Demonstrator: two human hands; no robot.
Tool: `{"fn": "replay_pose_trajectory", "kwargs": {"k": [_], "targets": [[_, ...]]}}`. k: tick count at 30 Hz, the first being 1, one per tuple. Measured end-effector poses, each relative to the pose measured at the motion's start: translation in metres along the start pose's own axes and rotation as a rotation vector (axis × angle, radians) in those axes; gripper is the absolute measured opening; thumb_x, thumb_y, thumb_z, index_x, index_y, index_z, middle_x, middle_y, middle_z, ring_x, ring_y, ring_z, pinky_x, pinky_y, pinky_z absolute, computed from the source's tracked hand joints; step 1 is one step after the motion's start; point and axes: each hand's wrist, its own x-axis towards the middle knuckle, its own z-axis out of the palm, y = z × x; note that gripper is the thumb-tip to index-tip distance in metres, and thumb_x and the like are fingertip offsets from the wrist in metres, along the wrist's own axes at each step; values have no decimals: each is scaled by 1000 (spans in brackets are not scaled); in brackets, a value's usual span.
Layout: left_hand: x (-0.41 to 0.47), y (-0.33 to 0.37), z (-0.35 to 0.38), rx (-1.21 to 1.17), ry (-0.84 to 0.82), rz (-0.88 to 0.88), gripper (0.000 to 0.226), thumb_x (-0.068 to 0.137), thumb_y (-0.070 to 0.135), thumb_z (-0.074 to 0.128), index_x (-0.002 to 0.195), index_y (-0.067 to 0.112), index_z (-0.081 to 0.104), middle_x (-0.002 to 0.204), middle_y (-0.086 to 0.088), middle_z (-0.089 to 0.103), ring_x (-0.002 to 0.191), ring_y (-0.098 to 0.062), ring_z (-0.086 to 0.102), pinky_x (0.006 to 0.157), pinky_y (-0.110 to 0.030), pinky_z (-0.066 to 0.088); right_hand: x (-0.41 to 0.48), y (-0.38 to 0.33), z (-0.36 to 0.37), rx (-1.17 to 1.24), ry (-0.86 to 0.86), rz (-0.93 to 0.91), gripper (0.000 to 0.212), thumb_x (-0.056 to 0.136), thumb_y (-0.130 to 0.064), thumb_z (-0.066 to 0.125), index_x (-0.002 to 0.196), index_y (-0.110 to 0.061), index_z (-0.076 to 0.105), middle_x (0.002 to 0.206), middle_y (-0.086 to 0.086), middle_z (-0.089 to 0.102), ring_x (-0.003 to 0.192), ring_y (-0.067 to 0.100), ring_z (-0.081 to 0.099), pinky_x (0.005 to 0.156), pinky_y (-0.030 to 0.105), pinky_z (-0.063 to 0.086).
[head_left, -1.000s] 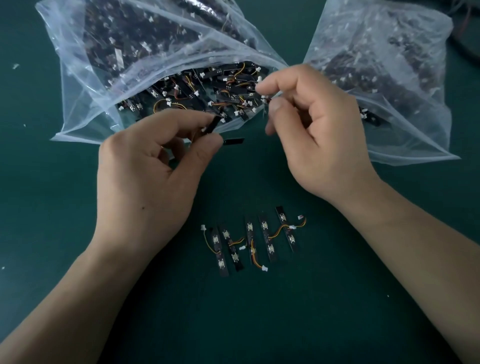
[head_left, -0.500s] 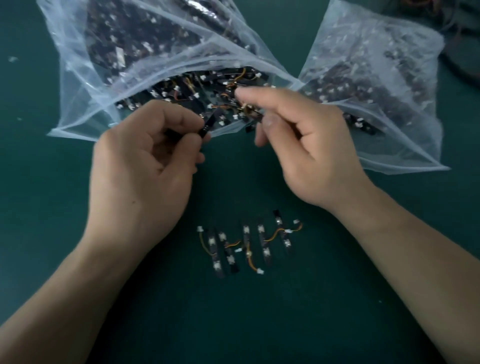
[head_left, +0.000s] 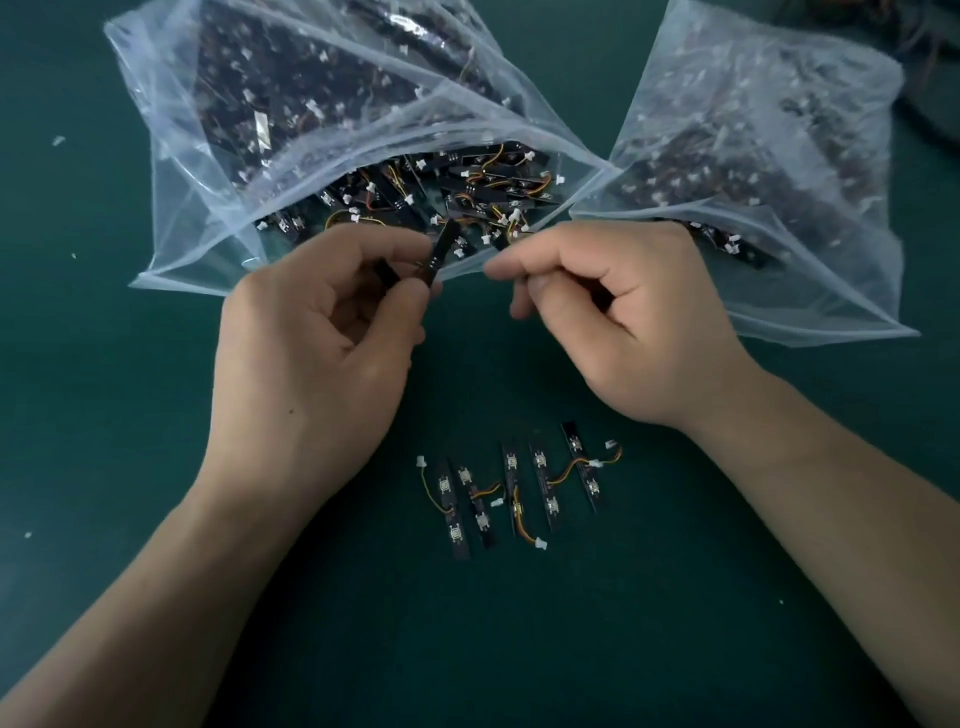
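Well, left bag (head_left: 208, 208): clear, mouth open, packed with parts; any print too small to read.
Left hand (head_left: 306, 364): we pinch a black strip (head_left: 442, 249), pointing into that mouth.
Right hand (head_left: 639, 332): fingers curled, thumb on forefinger; what we hold, we cannot tell.
Right bag (head_left: 779, 156): just beyond it.
Bench (head_left: 78, 415): dark green; row of strips (head_left: 511, 483) between our wrists.

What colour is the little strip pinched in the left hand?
Black. The head view shows it best: the strip sticks up from the left hand.
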Motion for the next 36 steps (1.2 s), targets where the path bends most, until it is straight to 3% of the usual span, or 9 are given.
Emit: {"fn": "replay_pose_trajectory", "kwargs": {"k": [3, 8, 12, 15, 19, 23, 27, 31, 36], "targets": [[-1, 3, 1, 7, -6, 7, 30, 101, 17, 59, 115, 39, 73, 93, 15, 78, 77, -6, 75, 68, -19, 59, -1, 1, 1, 10, -12, -22, 32, 99, 0, 60, 124, -14, 73, 81, -7, 72, 63, 19, 66, 59, 35, 50], [-1, 8, -1, 67, -40, 48, 29, 102, 20, 60, 117, 41, 74, 91, 27, 74, 85, 0, 73, 75, -14, 54, 0, 3, 0, 26, -18, -27, 51, 98, -2, 57, 147, -19, 56, 76, -2, 66, 59, 22, 57, 57, 34, 46], [-3, 11, -1, 172, -61, 121, 24, 96, 10, 74, 109, 29, 80, 99, 28, 72, 84, 3, 68, 73, -4, 44, -1, 4, 0, 2, -62, 14, 37, 97, -4, 59, 130, -21, 67, 78, -6, 69, 56, 24, 59, 55, 41, 45], [-2, 8, -1, 179, -73, 146, 24, 92, 6, 78, 106, 26, 81, 103, 20, 72, 91, -2, 69, 79, -9, 49, -1, 3, 0, -18, -68, 22, 22, 95, -6, 62, 115, -16, 64, 76, -6, 70, 59, 20, 61, 58, 41, 47], [-3, 4, -2, 112, -50, 65, 25, 87, 17, 84, 104, 34, 77, 94, 20, 73, 85, -4, 72, 75, -16, 55, -2, 2, -1, 39, -71, 46, 19, 95, -15, 66, 102, -27, 52, 78, -11, 69, 58, 23, 62, 57, 43, 48], [-3, 3, -2, 114, -46, 48, 15, 85, 27, 81, 96, 33, 73, 91, 21, 73, 82, -8, 73, 71, -24, 58, -1, 1, 0, 42, -75, 6, 22, 95, -13, 67, 99, -26, 50, 78, -10, 68, 62, 18, 61, 57, 35, 46], [-2, 6, -3, 164, -87, 104, 20, 84, 16, 87, 89, 32, 76, 85, 21, 70, 81, -5, 69, 70, -9, 48, -2, 3, -1, 34, -102, 10, 14, 96, -11, 65, 101, -20, 56, 79, -5, 69, 63, 20, 64, 58, 43, 48], [-2, 8, -3, 162, -166, 172, 24, 84, 6, 84, 101, 24, 82, 103, 21, 75, 96, 4, 70, 85, -10, 51, -2, 4, -1, 32, -121, 37, 11, 97, -14, 64, 107, -19, 64, 79, -4, 70, 61, 27, 64, 56, 45, 49], [-4, 12, -3, 118, -196, 140, 24, 90, 23, 76, 111, 34, 80, 91, 26, 76, 82, -3, 73, 73, -16, 53, 1, 3, -2, -45, -145, 25, 10, 98, -26, 66, 105, -24, 72, 79, -20, 66, 62, 12, 62, 55, 35, 46]]}}
